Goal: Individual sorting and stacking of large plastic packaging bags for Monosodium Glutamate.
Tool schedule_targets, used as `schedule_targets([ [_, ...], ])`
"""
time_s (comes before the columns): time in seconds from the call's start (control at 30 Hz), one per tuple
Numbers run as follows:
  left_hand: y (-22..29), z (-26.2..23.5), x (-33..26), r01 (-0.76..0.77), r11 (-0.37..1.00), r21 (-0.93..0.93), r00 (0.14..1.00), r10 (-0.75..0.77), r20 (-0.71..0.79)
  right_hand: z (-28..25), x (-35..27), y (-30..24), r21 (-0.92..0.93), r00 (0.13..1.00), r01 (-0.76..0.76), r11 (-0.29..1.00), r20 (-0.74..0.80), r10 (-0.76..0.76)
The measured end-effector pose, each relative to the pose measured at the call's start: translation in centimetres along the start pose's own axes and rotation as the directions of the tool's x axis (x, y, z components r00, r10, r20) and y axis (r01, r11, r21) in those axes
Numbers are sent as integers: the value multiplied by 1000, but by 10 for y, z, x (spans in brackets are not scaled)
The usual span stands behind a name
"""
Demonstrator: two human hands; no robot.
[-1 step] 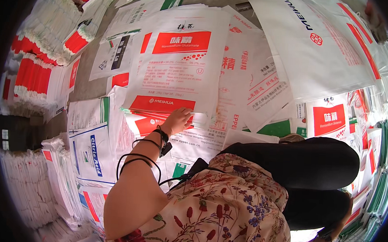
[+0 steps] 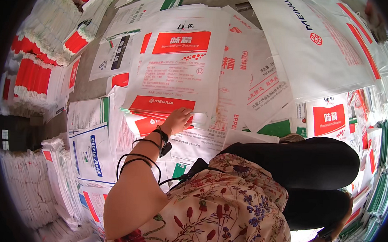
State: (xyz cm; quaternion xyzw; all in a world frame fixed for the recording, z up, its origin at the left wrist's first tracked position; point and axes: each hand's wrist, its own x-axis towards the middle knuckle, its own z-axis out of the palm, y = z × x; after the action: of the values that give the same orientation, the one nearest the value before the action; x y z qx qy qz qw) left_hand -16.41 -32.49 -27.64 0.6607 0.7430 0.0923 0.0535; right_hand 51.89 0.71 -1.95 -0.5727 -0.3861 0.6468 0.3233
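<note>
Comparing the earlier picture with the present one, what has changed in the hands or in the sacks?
Nothing has visibly changed. The left hand rests as before on the lower edge of the large white and red sack on top of the spread-out sacks, fingers at its corner. The right hand stays low at the person's right side, mostly hidden by the knee, and the stacks of sacks around lie as they did.

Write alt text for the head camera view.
A person's left hand grips the lower edge of a white and red woven sack lying on a floor strewn with flattened sacks. Bundled sack stacks line the left side; the right hand is not clearly visible.
</note>
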Motion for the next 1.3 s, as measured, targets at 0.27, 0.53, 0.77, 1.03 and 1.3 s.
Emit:
schedule_targets([
  [0.27,-2,0,0,-18,1000,4,1000,18,0,-10,-2,1,6,1000,-1,1000,-12,1],
  [0.53,-4,-3,2,-34,998,-59,999,33,-18,3,-15,5,3,1000,-5,1000,-18,5],
  [0.77,-8,-3,4,-42,998,-43,999,43,23,8,-14,4,6,1000,-6,1000,-22,7],
  [1.03,2,-17,7,-26,997,-77,998,22,-54,29,-19,2,5,1000,-14,1000,2,14],
  [1.3,0,10,-7,-163,983,82,985,167,-47,41,-24,1,-7,999,-21,1000,29,21],
])
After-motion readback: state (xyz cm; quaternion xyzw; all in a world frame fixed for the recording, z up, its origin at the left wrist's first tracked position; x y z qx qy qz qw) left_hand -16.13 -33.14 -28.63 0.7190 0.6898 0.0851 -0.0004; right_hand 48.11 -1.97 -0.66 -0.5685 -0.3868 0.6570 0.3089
